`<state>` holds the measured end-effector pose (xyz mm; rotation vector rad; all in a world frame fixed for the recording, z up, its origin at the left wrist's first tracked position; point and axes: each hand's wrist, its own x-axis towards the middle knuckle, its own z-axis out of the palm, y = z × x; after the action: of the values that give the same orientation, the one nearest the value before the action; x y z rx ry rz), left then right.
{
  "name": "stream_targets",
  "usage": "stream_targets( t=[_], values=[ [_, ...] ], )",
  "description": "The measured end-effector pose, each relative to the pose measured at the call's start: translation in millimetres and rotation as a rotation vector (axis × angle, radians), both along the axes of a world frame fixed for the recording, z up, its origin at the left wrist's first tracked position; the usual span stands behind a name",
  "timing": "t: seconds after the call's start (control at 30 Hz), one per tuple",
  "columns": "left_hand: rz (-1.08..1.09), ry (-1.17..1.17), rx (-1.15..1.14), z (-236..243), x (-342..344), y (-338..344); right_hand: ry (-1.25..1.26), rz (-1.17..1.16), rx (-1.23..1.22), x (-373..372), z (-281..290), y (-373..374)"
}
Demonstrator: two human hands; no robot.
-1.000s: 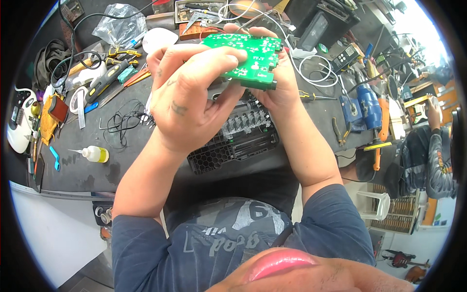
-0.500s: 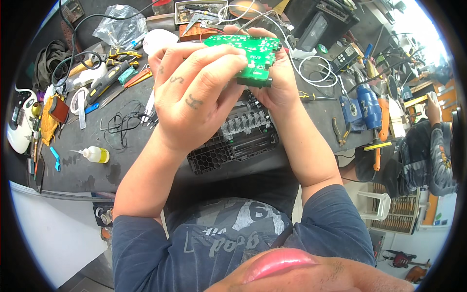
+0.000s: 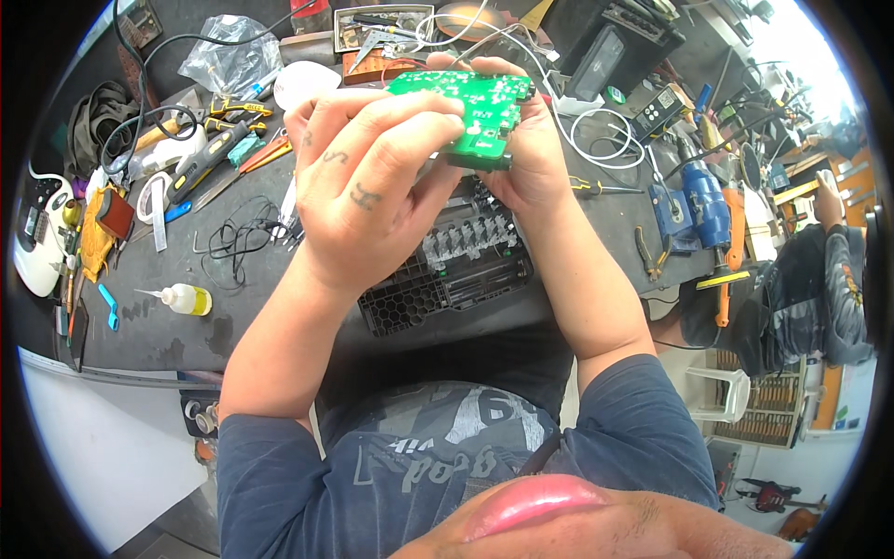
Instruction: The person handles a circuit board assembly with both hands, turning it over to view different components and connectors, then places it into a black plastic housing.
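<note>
Between both hands, raised above the bench, is a green circuit board [image 3: 484, 102] with black connectors along its right edge. My left hand [image 3: 368, 177] is closed on its left and near side, with fingertips resting on the upper face. From the right and behind, my right hand [image 3: 535, 144] grips the board; most of its fingers are hidden by it. Below them on the bench lies a black plastic housing [image 3: 447, 279] with a honeycomb pattern and a row of clear pieces, partly covered by my left hand and forearm.
A dropper bottle [image 3: 186, 299], black cable [image 3: 237, 242] and utility knife [image 3: 197, 160] lie to the left. On the right are pliers [image 3: 653, 253], a white cable [image 3: 596, 154] and a blue power drill [image 3: 708, 205]. Another person's sleeve [image 3: 843, 289] shows at far right.
The board has tilted slightly and shifted a little to the left in my hands. Both hands keep their hold on it.
</note>
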<state>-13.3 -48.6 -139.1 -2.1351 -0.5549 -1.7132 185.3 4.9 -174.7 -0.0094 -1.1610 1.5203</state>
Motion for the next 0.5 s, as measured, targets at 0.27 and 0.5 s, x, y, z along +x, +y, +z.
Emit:
stream_targets(
  t=[0.27, 0.5],
  values=[
    [-0.003, 0.002, 0.008, 0.1, 0.1, 0.0, 0.02, 0.002, 0.006, -0.8, -0.5, 1.4],
    [-0.01, 0.004, 0.013, 0.6, -0.4, 0.3, 0.029, 0.013, -0.001, -0.6, 0.0, 1.0]
  ],
)
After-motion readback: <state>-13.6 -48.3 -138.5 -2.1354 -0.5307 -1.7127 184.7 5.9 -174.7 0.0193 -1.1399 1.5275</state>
